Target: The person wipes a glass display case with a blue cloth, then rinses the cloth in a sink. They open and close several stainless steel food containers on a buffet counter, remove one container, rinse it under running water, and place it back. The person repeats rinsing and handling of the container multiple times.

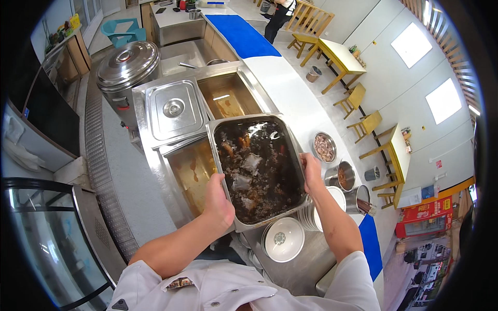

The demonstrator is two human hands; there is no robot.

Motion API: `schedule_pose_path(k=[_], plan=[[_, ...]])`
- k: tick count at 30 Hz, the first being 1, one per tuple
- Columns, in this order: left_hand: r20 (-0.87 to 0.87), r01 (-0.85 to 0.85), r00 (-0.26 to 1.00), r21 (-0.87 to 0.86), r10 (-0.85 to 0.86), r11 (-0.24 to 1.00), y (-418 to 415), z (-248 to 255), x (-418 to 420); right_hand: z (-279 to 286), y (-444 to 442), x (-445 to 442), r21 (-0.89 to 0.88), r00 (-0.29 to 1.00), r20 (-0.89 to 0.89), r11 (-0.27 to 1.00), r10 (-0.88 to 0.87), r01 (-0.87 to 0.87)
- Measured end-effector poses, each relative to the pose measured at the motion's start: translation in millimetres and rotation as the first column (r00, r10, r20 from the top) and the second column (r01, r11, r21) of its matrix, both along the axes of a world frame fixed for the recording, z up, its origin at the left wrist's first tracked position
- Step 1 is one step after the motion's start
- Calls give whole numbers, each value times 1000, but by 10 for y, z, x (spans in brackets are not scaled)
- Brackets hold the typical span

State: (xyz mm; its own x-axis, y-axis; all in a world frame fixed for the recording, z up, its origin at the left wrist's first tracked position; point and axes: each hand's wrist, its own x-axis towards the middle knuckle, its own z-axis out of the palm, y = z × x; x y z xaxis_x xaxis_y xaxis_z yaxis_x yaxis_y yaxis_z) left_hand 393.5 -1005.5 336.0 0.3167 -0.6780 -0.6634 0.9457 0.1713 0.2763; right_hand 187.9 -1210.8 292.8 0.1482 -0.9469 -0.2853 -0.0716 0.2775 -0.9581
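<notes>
Both my hands grip a deep stainless-steel food pan [260, 224] by opposite rims. My left hand [218, 203] is on its left side, my right hand [311, 172] on its right. Dark brown broth [268, 182] fills much of the pan, with several pale sachet-like pieces [252, 163] and brown chunks in it. The pan is above the steel counter, partly over an open well [190, 175] with brownish liquid or residue. Beyond it lies another open well [229, 97]. A lidded pan [174, 109] sits at the far left of the counter.
A large lidded steel pot [126, 66] stands left. White bowls [284, 239] are stacked near my right arm. Along the white ledge stand a bowl of chopped meat [325, 147], a steel pot [342, 175] and a container of chopsticks [360, 200]. A person [279, 19] stands far off.
</notes>
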Motion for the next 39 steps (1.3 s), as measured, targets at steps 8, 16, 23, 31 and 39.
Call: schedule_pose_path(k=[8,16,23,31,39], plan=[[33,-140,990,72,138,988,-586,-990,-51,-300,-588,309,-70,993,-104,996,50,-58],[39,-184,982,64,182,981,-1104,-1608,-280,-761,-1129,203,-110,976,-195,986,99,-122],[77,-276,961,284,265,918,-1319,-1954,-449,-912,-1248,276,-126,972,-224,986,79,-109],[117,-297,955,377,273,877,-1377,-1996,-609,-1319,-1462,105,-113,963,-242,982,121,-152],[96,-296,955,378,281,877,-1364,-2194,-506,-1757,-1472,56,-148,958,-265,977,111,-154]])
